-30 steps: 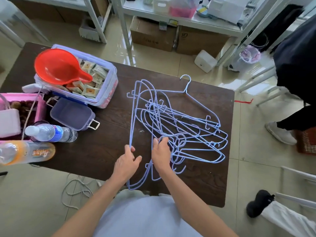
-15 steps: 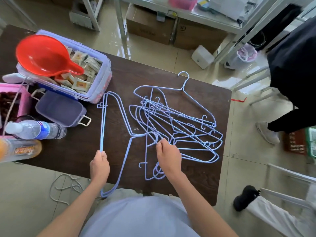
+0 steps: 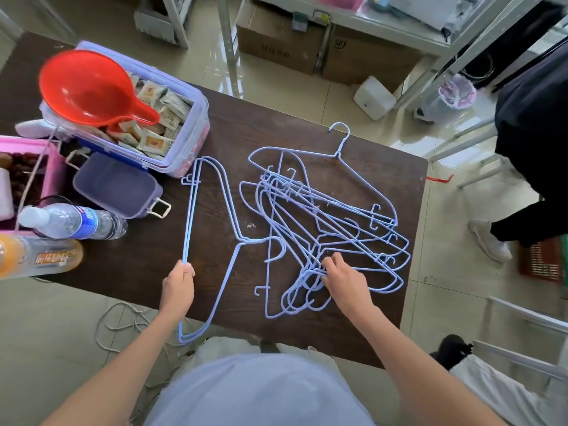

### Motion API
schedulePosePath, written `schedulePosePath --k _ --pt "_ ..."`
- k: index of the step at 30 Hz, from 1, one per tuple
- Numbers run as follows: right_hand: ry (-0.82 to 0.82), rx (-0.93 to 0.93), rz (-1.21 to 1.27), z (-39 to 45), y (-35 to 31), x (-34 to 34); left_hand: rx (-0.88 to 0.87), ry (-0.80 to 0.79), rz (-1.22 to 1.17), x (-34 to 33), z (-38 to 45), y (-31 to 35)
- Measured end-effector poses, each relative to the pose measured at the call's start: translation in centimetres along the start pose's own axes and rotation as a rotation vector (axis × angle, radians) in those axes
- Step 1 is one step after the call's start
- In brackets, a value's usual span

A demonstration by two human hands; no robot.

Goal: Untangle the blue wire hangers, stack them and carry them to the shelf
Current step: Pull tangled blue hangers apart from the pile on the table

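Observation:
A tangle of several blue wire hangers (image 3: 325,222) lies on the right half of the dark wooden table (image 3: 307,136). Separated from it on the left lies a small stack of blue hangers (image 3: 192,216), its lower end hanging over the table's near edge. My left hand (image 3: 178,287) is closed around the long straight bar of that stack. My right hand (image 3: 345,279) rests on the tangle's near end, fingers pinching the wires where several hooks bunch together. The metal shelf (image 3: 408,29) stands behind the table.
On the table's left stand a clear box of packets (image 3: 184,142) with a red scoop (image 3: 89,87), a purple lidded tub (image 3: 116,186), a pink basket (image 3: 53,176) and two bottles (image 3: 70,221). A person in black (image 3: 534,149) stands at right. Cord (image 3: 123,321) lies on the floor.
My left hand pulled a couple of hangers out of the tangle and slid them left, opening a gap. My right hand shifted right onto the bunched hooks of the remaining tangle.

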State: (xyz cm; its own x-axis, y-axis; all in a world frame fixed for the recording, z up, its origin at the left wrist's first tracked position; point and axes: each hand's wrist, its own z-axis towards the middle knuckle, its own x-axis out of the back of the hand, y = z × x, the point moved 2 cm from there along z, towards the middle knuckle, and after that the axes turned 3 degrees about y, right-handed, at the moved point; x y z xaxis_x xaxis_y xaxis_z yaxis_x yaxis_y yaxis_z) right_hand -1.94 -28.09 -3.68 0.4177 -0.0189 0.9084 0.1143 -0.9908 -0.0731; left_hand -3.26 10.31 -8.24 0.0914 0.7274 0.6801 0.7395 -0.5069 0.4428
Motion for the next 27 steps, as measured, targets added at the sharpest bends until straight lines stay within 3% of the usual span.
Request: schedulePosePath --k 7,15,17,19,23,25,27 --pt "0.106 0.096 -0.037 1.3 1.5 2.4 -0.017 -0.04 -0.004 0.2 0.3 0.0" --pt "0.588 0.037 0.115 1.0 4.5 13.1 -0.02 -0.034 -0.088 0.1 -0.9 1.4" --pt "0.689 0.024 0.206 0.6 4.0 15.8 -0.023 -0.062 -0.104 -0.1 -1.2 2.3" --pt "0.722 0.163 0.296 -0.2 2.2 17.5 -0.009 -0.085 -0.131 -0.3 -1.3 3.0" --pt "0.629 0.289 0.579 -0.8 -3.3 20.0 0.053 -0.116 -0.179 -0.2 -0.3 3.4" --pt "0.685 0.185 0.728 -0.4 -5.7 20.3 0.103 -0.159 -0.214 -0.2 0.2 3.2" --pt "0.634 0.004 1.003 0.3 -8.1 19.6 0.147 -0.211 -0.282 -0.2 0.5 3.2"
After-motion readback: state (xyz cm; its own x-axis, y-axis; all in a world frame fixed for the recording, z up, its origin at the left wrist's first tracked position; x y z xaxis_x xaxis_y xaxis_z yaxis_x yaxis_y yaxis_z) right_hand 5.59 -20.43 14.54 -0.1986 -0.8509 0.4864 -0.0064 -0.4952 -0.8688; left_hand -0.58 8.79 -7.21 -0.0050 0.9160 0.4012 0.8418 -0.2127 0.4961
